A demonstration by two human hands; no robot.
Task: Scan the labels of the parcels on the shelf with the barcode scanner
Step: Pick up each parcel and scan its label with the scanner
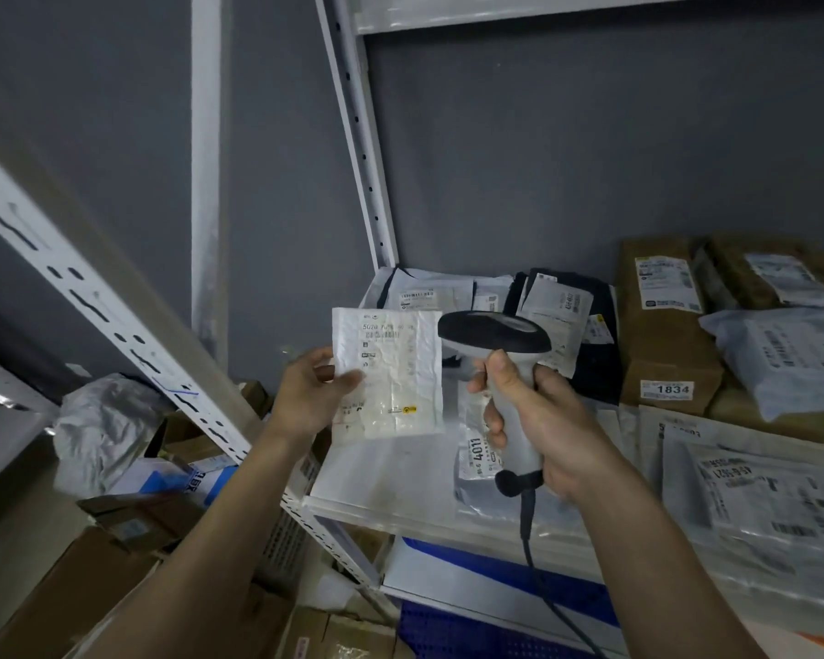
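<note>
Left hand [305, 397]: fingers and thumb pinch the left edge of a white padded parcel [388, 373], held upright above the shelf [377, 487] front-left corner, label facing camera. Right hand [543, 420]: fingers wrapped round barcode scanner [500, 354] grip, just right of the parcel. Brown box marked 1834 [667, 335] on the shelf, further right.

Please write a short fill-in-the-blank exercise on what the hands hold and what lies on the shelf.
1. The left hand holds up a small ____ padded parcel.
2. The right hand grips the handle of the ____.
3. A sticker on the cardboard box at the back of the shelf reads ____.
4. The flat grey bag behind the right hand shows the number ____.

Missing words: white; barcode scanner; 1834; 4011
</note>
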